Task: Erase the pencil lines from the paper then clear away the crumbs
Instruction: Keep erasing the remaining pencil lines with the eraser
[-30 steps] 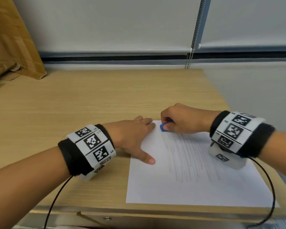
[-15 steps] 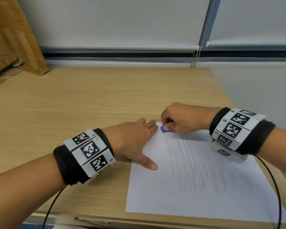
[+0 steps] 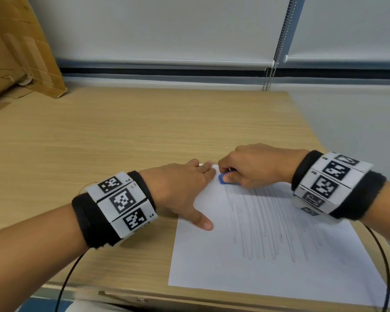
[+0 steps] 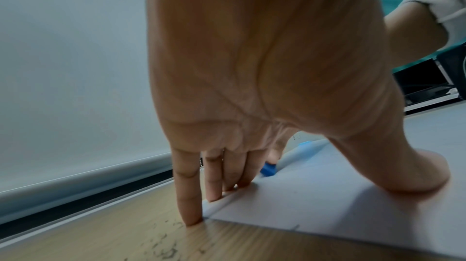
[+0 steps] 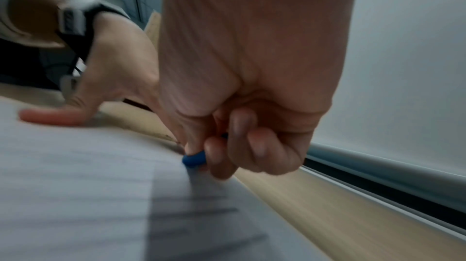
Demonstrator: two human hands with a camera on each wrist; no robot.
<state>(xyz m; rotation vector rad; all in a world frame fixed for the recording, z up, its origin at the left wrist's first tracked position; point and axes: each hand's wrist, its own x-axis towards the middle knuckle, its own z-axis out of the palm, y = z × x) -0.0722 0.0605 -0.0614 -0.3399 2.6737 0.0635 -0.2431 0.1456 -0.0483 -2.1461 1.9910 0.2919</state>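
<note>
Right hand (image 3: 252,167) pinches blue eraser (image 3: 223,178) on paper (image 3: 268,266); left hand (image 3: 180,188) pins paper.

1. The right hand (image 3: 252,167) covers most of the blue eraser (image 3: 223,178); only one corner shows below the curled fingers (image 5: 216,151).
2. The pencil lines (image 3: 268,221) run up under the right hand, so their top ends are hidden.
3. The right wrist view is smeared with blur; the paper (image 5: 75,185) and its lines show there only as streaks.
4. Dark specks on the table (image 4: 100,241) beside the left hand (image 4: 264,76) are too small and soft to identify.
5. The cardboard (image 3: 20,52) is cut off by the left edge.
</note>
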